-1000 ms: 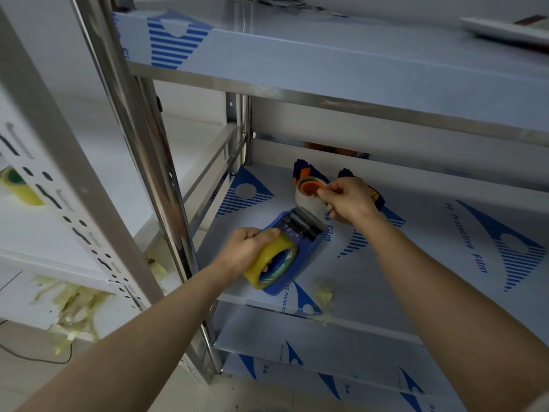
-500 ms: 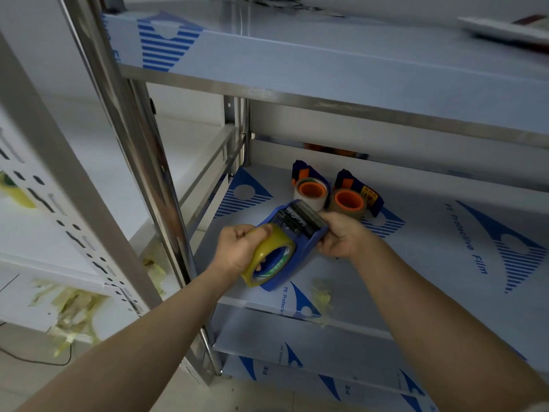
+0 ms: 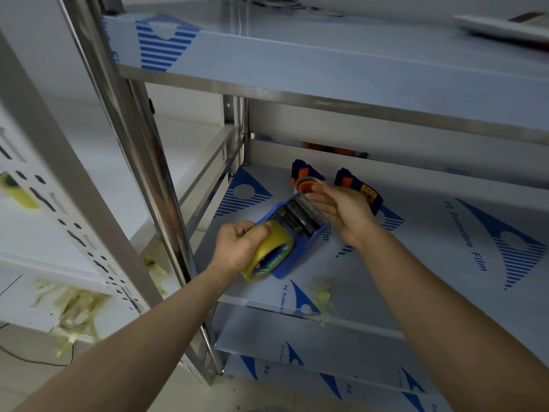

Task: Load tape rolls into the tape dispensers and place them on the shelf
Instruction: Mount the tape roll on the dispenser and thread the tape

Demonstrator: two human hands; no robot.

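Blue dispenser [image 3: 300,233]: lay flat on the shelf [image 3: 416,263].
Tape roll [image 3: 273,248]: yellow, at the blue dispenser's near end.
Left hand [image 3: 237,248]: fingers curled round the tape roll.
Right hand [image 3: 344,212]: at the blue dispenser's far end, fingers loosely spread; contact unclear.
Other dispensers [image 3: 306,181]: two, just behind the blue dispenser.

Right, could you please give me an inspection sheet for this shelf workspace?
Surface: middle shelf, protective film on.
Job's things: blue tape dispenser carrying yellow tape roll; back-left dispenser, back-right dispenser behind.
Clutter: tape scraps at the shelf's front edge.
Hands: left hand grips the yellow tape roll; right hand at the blue tape dispenser's cutter end, grip unclear.
Cables: black cable on the floor, left.
Surroundings: steel upright, upper shelf.
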